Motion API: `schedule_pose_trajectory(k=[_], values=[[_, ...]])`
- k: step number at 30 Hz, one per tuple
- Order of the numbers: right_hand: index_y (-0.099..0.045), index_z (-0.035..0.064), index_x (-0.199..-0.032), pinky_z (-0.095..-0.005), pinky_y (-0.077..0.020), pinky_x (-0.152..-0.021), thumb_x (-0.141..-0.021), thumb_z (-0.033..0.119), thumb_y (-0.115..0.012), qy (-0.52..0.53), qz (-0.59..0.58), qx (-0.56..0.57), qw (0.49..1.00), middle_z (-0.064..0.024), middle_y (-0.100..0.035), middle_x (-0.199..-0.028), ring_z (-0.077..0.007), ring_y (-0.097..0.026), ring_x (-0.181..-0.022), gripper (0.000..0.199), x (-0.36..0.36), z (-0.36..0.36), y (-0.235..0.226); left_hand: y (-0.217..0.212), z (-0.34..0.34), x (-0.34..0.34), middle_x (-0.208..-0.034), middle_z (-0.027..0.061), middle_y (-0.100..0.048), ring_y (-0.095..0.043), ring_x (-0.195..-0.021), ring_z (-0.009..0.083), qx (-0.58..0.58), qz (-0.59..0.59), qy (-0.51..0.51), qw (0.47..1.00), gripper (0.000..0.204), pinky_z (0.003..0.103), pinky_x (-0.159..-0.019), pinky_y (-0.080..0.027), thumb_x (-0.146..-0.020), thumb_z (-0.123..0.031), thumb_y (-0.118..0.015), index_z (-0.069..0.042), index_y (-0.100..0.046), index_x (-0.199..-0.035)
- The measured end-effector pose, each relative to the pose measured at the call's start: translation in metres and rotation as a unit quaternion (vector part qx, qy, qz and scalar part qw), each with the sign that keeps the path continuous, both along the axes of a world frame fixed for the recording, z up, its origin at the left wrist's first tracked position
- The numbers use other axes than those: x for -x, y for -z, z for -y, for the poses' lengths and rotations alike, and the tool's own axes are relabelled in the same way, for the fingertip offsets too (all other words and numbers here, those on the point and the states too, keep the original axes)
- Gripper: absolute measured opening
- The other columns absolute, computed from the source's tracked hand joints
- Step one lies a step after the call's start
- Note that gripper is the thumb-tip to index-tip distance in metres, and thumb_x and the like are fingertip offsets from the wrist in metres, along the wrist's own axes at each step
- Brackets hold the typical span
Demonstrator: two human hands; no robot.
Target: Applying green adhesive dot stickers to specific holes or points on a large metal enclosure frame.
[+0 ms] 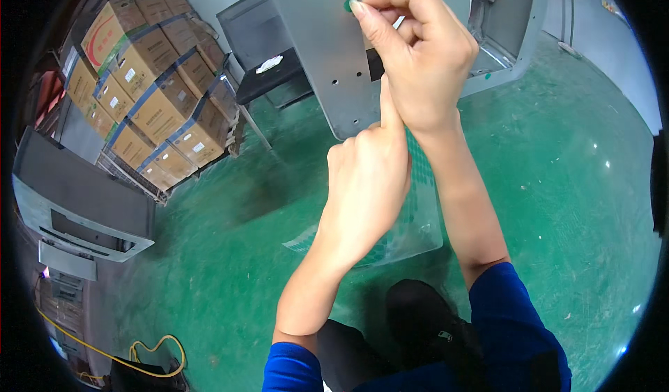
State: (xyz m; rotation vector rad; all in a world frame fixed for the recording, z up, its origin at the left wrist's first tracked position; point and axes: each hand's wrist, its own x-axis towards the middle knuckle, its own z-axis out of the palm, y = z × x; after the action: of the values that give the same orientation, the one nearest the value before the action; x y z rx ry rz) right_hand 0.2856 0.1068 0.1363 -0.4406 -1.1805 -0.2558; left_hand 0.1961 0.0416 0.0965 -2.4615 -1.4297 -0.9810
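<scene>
My right hand [428, 57] is raised in front of a grey metal cabinet panel [313, 36]. Its thumb and index finger pinch a small round green sticker [348, 6], close to the panel surface; whether the sticker touches it, I cannot tell. Lower down, my left hand [369, 176] has its index finger pointing up beside my right wrist and its other fingers curled. From under the left hand hangs a clear sheet [421, 221] with rows of green dots, its gripped part hidden. Several small dark holes [334, 82] show in the panel's lower part.
Strapped cardboard boxes [164, 110] are stacked on a pallet at the left. Beyond stands a dark table [275, 75] with something white on it. Another metal housing [83, 218] is at the far left, above a yellow hose [171, 364]. The floor [557, 204] is green.
</scene>
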Motion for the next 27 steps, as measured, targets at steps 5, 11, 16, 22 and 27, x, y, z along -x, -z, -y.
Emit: schedule_pose_trajectory(k=[5,11,16,22,27], values=[[-0.062,0.0002,-0.087,-0.0214,-0.0426,-0.051,-0.082,0.003,-0.068,0.032,-0.002,0.055,0.998,-0.0024,-0.061,-0.069,-0.0076,-0.054,-0.055,0.008,-0.013,0.012,-0.006,-0.002,-0.009,-0.009,-0.06,0.0217,-0.057,-0.058,-0.058,0.0423,-0.006,-0.017,-0.009,1.0,0.059,0.051,-0.055,-0.045,-0.075,0.001,-0.057,0.004,-0.034,-0.129],[-0.06,-0.0025,-0.091,-0.0169,-0.0409,-0.052,-0.083,-0.002,-0.064,-0.173,-0.097,0.022,0.98,0.0007,-0.059,-0.069,-0.0016,-0.052,-0.06,0.009,-0.032,-0.009,-0.002,-0.009,-0.009,-0.02,-0.061,0.0224,-0.058,-0.06,-0.059,0.0409,-0.005,-0.043,0.003,0.999,0.071,0.049,-0.056,-0.048,-0.076,0.0,-0.059,0.003,-0.025,-0.139],[-0.059,-0.0022,-0.088,-0.0162,-0.0401,-0.05,-0.084,-0.001,-0.065,-0.147,-0.08,0.072,0.983,0.0009,-0.059,-0.067,-0.002,-0.052,-0.059,0.007,-0.045,0.014,-0.012,-0.01,-0.005,-0.032,-0.063,0.0233,-0.059,-0.061,-0.061,0.0411,-0.011,-0.042,0.015,0.999,0.071,0.048,-0.057,-0.048,-0.076,-0.001,-0.059,0.001,-0.027,-0.139],[-0.06,-0.0014,-0.088,-0.0166,-0.0363,-0.043,-0.08,0.005,-0.072,-0.036,-0.044,0.123,0.991,-0.0003,-0.058,-0.064,-0.002,-0.05,-0.05,0.016,-0.063,0.025,-0.022,-0.013,-0.003,-0.048,-0.061,0.0219,-0.059,-0.062,-0.06,0.0402,-0.018,-0.047,0.029,0.998,0.073,0.049,-0.056,-0.05,-0.075,0.0,-0.058,-0.001,-0.024,-0.14],[-0.061,0.0027,-0.093,-0.0215,-0.0485,-0.058,-0.083,0.009,-0.069,-0.096,-0.067,0.138,0.984,-0.0045,-0.063,-0.082,-0.0094,-0.061,-0.072,0.014,-0.058,0.044,0.008,0.008,-0.01,-0.036,-0.053,0.0032,-0.056,-0.061,-0.046,0.0184,-0.185,-0.095,0.0,0.978,0.072,0.028,-0.036,-0.044,-0.071,-0.006,-0.059,0.009,-0.031,-0.136]])
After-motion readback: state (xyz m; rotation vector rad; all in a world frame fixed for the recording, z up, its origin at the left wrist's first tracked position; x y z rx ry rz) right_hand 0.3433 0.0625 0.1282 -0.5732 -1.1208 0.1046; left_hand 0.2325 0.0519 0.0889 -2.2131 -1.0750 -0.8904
